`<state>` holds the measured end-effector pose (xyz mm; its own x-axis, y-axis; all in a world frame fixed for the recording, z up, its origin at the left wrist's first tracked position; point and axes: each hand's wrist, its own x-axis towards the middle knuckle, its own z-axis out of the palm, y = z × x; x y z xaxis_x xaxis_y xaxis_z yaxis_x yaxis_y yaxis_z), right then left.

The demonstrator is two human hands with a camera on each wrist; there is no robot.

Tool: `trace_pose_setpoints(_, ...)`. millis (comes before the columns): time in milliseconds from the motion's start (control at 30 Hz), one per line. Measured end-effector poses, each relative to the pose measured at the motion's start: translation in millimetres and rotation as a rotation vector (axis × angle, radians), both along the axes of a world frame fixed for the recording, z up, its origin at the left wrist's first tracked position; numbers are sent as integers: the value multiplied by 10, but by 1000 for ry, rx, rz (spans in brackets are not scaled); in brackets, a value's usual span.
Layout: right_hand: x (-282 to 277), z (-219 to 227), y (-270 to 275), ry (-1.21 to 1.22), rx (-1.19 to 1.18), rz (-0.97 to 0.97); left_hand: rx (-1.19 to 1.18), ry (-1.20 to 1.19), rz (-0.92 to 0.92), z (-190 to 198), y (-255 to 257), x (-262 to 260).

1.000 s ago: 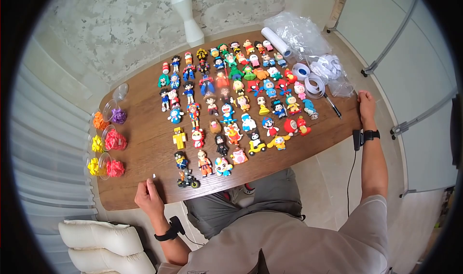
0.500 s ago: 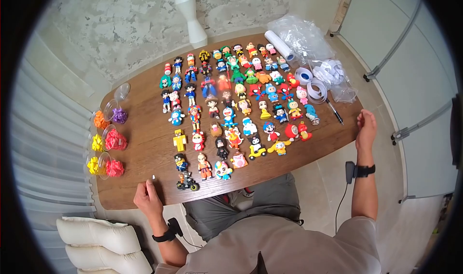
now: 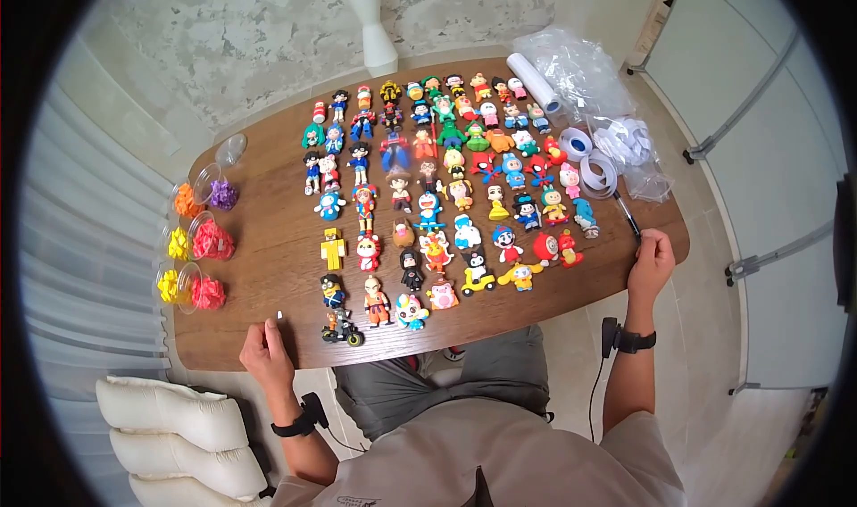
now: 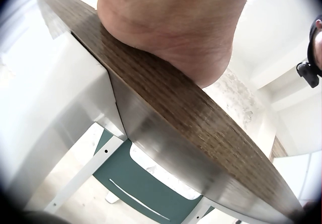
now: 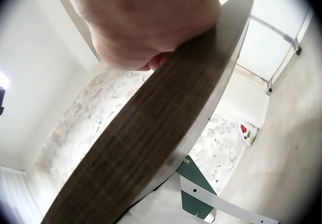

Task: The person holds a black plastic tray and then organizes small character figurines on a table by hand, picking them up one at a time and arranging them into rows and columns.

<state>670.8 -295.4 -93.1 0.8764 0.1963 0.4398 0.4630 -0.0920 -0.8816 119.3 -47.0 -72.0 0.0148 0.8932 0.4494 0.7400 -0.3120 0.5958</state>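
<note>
My left hand (image 3: 267,353) rests at the table's front left edge, fingers curled, thumb on top. Just beyond its thumb is a small white thing (image 3: 279,315); I cannot tell whether the fingers touch it. In the left wrist view the heel of that hand (image 4: 171,32) lies against the wooden edge. My right hand (image 3: 653,261) rests on the front right edge with loosely curled fingers, close to the tip of a black-and-clear pen (image 3: 628,215). A bent fingertip (image 5: 158,60) shows under it in the right wrist view. Several rows of colourful toy figures (image 3: 429,211) lie between the hands.
Clear cups of purple (image 3: 223,195), orange, yellow and red pieces (image 3: 212,239) stand along the left edge. At the right lie rolls of white tape (image 3: 598,175), a white roll (image 3: 534,83) and clear plastic bags (image 3: 580,70). A cream padded seat (image 3: 174,418) stands lower left.
The right hand has moved from the table's right side toward the front, nearer the pen; its fingers, straighter half a second ago, are now curled. The left hand stays by the small white thing.
</note>
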Motion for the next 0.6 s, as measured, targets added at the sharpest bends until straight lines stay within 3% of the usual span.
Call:
trace_pose_setpoints(100,-65,12,66,-136,-98,-72,11,4,5,19,-5,19)
trace_pose_setpoints(600,-83,12,76,-139,-116,-69,17,19,8,44,-9,23)
